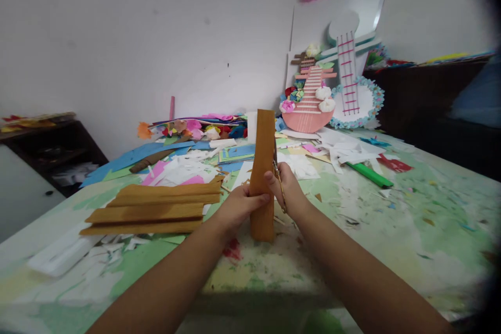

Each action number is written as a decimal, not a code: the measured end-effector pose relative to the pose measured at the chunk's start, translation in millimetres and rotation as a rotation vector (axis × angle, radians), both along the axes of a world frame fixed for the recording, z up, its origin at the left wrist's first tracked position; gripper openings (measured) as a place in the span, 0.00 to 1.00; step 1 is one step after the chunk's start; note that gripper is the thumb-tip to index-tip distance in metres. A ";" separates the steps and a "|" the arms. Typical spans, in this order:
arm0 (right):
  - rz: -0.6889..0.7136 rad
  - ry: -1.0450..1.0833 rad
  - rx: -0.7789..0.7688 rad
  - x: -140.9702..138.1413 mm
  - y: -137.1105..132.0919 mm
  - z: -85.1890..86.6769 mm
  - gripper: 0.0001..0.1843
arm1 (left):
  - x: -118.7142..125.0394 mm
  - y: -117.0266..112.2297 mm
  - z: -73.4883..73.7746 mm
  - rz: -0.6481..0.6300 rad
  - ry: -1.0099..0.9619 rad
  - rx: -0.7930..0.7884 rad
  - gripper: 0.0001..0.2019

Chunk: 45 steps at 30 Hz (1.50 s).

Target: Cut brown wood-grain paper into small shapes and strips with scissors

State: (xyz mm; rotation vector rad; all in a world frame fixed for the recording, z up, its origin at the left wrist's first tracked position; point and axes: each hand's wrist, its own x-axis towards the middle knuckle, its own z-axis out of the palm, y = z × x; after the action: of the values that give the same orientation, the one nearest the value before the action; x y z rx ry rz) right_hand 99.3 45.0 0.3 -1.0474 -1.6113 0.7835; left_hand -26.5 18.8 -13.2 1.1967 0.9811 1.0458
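My left hand (245, 204) pinches a folded strip of brown crepe paper (263, 151), thumb across its front. The strip stands upright over the near part of the table. On its right side, my right hand (288, 190) is closed around a pair of scissors (281, 188), whose blades point up along the strip's right edge. My right thumb touches the paper too. How far the blades are apart cannot be made out. Left of my hands lie more folded brown crepe paper pieces (152, 207).
White paper scraps (178, 169) and blue sheets (133, 159) litter the table (442, 209). Paper flowers (193, 128) line the wall. Two decorated paper instruments (309, 99) stand at the back right. A green roll (370, 175) lies right, a white block (62, 255) left.
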 end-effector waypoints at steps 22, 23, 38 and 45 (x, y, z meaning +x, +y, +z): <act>-0.124 0.187 -0.061 5.5 6.5 -1.1 0.22 | 2.1 -3.4 5.5 0.093 -0.045 -0.044 0.16; -0.119 0.198 -0.085 5.7 6.8 0.1 0.21 | 2.0 -3.3 5.8 0.094 -0.047 -0.045 0.15; 0.107 0.683 -0.189 5.6 9.2 7.4 0.12 | -7.5 -3.8 14.5 -0.095 0.167 -0.057 0.14; 0.027 0.807 -0.168 11.1 18.9 6.3 0.13 | -11.6 -0.6 18.0 -0.005 0.233 -0.098 0.15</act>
State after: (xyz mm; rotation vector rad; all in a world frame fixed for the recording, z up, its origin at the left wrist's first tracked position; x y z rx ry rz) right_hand 110.3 63.9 6.6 -0.6790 -0.8779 1.1855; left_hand -38.1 18.2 4.8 1.2583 1.1953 0.8565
